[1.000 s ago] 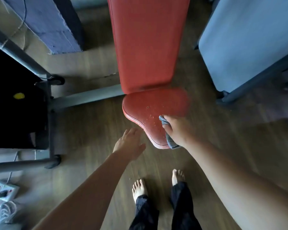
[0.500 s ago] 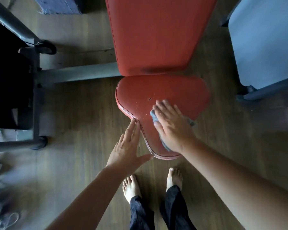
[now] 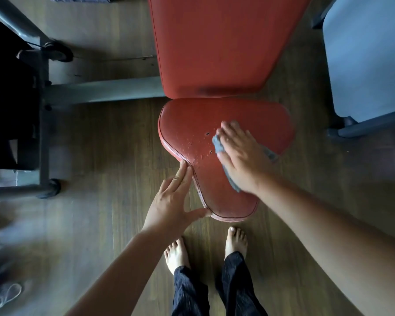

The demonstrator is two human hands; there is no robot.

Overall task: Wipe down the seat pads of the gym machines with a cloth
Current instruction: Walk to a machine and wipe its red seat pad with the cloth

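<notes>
Two grips on the job, neither pinching anything.

Right grip (image 3: 239, 156): flat, fingers straight and close together. The palm presses the cloth (image 3: 218, 144) onto the seat (image 3: 185, 124). The cloth is only trapped under it, with grey edges showing off the thumb side, the little-finger side and by the wrist.

Left grip (image 3: 171, 201): also spread and holding nothing. Its fingers lie along the seat's side rim and the thumb touches the rim near the narrow end. Looks like bracing.

Change over the last second:
- Right grip was bunched round the cloth at the seat's narrow tip. It has since flattened out and slid up to mid-seat, toward the backrest (image 3: 214, 42).
- Left grip was hanging clear of the seat and now rests on its rim.

Read: the wipe stroke is under way and the narrow end is likely covered. Droplets (image 3: 196, 142) and a few small dark nicks sit just off the right grip's thumb side, between the two grips, and look unwiped. The wide band ahead of the fingertips also looks untouched.

Next pass probably needs to sweep sideways toward the left grip. Risk: with no pinch, the cloth could ruck up or slip out on a direction change.
</notes>
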